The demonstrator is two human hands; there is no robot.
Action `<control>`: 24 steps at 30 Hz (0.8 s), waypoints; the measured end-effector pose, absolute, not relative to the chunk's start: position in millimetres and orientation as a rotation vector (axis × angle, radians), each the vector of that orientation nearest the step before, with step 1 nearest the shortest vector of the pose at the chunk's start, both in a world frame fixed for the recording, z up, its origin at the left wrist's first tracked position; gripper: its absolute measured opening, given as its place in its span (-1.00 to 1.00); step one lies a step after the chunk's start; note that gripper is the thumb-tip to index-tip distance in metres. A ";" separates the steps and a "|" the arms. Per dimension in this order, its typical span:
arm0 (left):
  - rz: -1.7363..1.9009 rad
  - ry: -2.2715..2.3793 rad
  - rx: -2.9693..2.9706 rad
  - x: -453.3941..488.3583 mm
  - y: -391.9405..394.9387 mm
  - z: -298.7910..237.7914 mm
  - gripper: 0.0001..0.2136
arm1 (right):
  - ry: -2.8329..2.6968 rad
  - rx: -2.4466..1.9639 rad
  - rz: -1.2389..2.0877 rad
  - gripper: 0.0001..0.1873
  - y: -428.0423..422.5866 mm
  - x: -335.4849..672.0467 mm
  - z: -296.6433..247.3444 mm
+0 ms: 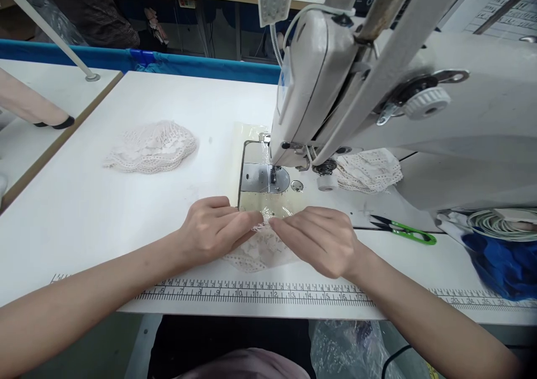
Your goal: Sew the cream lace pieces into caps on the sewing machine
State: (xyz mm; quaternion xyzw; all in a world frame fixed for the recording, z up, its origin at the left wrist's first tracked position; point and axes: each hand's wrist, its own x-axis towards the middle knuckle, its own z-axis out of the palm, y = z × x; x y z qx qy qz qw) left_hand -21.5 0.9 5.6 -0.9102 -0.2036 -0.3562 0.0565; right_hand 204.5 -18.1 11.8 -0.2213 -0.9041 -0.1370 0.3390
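Observation:
My left hand point(220, 228) and my right hand point(321, 239) meet just in front of the sewing machine's needle plate point(258, 177). Between them they pinch the upper edge of a piece of white lace point(262, 250), whose scalloped lower part lies on the table. Both hands have their fingers closed, with the thumbs partly hidden. The presser foot point(274, 174) stands behind the lace and apart from it. To the left lies a pile of white lace pieces point(153, 146). More lace point(369, 170) is stacked under the machine arm.
Green-handled thread snips point(405, 230) lie right of my right hand. The sewing machine head point(310, 82) rises above the plate. A printed ruler point(251, 295) runs along the table's front edge. Blue cloth point(503, 264) and coiled cord point(499, 222) sit at the right. Another person point(96, 9) is at the back left.

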 end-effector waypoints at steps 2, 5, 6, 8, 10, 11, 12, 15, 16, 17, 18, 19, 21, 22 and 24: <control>-1.137 -0.692 -2.768 -19.8 -0.6 2.5 -0.92 | -2.372 -0.468 -0.463 -0.87 -18.6 205.4 15.0; -1.155 -0.721 -2.781 -17.9 -1.7 -0.9 -0.82 | -2.393 -0.404 -0.598 -0.85 -19.9 204.9 18.2; -1.142 -0.715 -2.791 -17.7 -1.9 -1.1 -0.80 | -2.396 -0.391 -0.635 -0.83 -20.3 204.6 18.7; -1.131 -0.703 -2.812 -17.7 -2.9 1.0 -0.81 | -2.406 -0.369 -0.669 -0.82 -21.5 204.3 19.7; -1.141 -0.770 -2.869 -17.5 -5.4 6.9 -0.87 | -2.411 -0.373 -0.595 -0.82 -23.1 204.9 22.4; -1.144 -0.853 -2.945 -17.1 -7.2 11.1 -0.89 | -2.411 -0.413 -0.483 -0.81 -24.0 205.5 24.7; -1.133 -0.962 -3.065 -16.5 -9.0 15.6 -0.90 | -2.408 -0.483 -0.306 -0.82 -25.0 206.4 27.6; -0.968 -1.308 -3.481 -13.2 -12.8 24.5 -0.89 | -2.323 -0.782 0.453 -0.88 -25.6 208.5 36.1; -0.911 -1.369 -3.518 -11.8 -12.7 24.3 -0.88 | -2.279 -0.881 0.655 -0.89 -24.4 208.8 37.4; -0.865 -1.392 -3.472 -10.4 -11.8 22.4 -0.87 | -2.246 -0.968 0.779 -0.89 -22.3 208.6 37.1; -0.835 -1.386 -3.363 -9.0 -10.4 18.9 -0.86 | -2.232 -1.047 0.824 -0.89 -19.5 208.2 35.3; -0.799 -1.381 -3.226 -7.7 -8.5 14.6 -0.87 | -2.232 -1.118 0.805 -0.88 -16.1 207.5 32.1; -0.693 -1.402 -2.993 -5.7 -4.5 6.2 -0.87 | -2.246 -1.207 0.717 -0.87 -8.7 205.9 23.2; -0.648 -1.419 -2.918 -5.0 -2.7 3.3 -0.80 | -2.250 -1.236 0.676 -0.87 -5.3 205.1 18.6; -0.631 -1.373 -2.829 -4.3 0.0 1.0 -0.68 | -2.258 -1.300 0.604 -0.85 0.1 204.1 11.1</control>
